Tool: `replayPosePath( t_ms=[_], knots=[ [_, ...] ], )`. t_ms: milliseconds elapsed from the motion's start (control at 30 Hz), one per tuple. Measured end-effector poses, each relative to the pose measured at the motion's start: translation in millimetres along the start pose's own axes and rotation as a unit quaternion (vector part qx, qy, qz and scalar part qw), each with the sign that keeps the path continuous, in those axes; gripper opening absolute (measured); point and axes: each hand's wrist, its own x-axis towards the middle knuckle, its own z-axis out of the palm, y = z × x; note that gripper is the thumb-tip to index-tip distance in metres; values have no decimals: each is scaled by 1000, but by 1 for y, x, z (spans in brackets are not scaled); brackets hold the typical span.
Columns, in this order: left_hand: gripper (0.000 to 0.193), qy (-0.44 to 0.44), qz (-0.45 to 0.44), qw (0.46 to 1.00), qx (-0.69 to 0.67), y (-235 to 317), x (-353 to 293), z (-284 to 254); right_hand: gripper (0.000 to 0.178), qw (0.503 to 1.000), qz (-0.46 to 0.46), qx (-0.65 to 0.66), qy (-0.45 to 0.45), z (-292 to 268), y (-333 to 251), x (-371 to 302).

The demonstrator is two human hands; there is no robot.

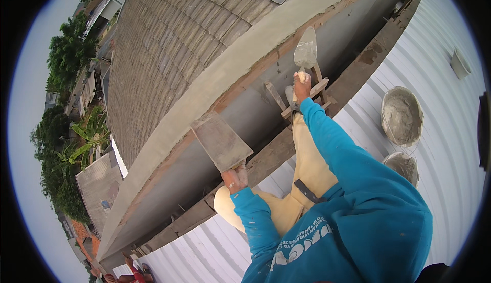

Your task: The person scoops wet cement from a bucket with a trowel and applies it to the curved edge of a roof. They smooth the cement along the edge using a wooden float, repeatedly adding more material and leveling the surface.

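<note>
A rectangular grey mortar board (221, 140) is in my left hand (236, 178), gripped at its near end. Its far edge reaches the plastered wall top (204, 86). My right hand (302, 87) is closed round the wooden handle of a trowel (306, 48). The trowel's pointed blade is smeared with wet grey mortar and points away from me, in front of the wall's side face (255, 111). Smooth grey plaster covers the wall top, with a rough brownish strip along its near edge.
A tiled roof (189, 37) slopes beyond the wall. Under me lies white corrugated metal roofing (353, 124), with a plank (273, 155) along its edge and a dark gap beside the wall. Mortar buckets (402, 116) stand at right. Another person (137, 274) is at lower left.
</note>
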Motion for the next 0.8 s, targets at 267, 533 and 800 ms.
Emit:
replayPosePath(
  t_ms=[267, 533, 800],
  knots=[
    [43, 47, 3, 999, 20, -6, 3, -10, 58, 995, -17, -44, 92, 77, 5, 4],
    [40, 27, 6, 999, 20, -7, 0, -9, 60, 996, 22, -3, 92, 94, 1, 10],
    [46, 21, 11, 1000, 2, -7, 4, -15, 63, 998, 20, 53, 19, 107, 15, -37]
  ],
)
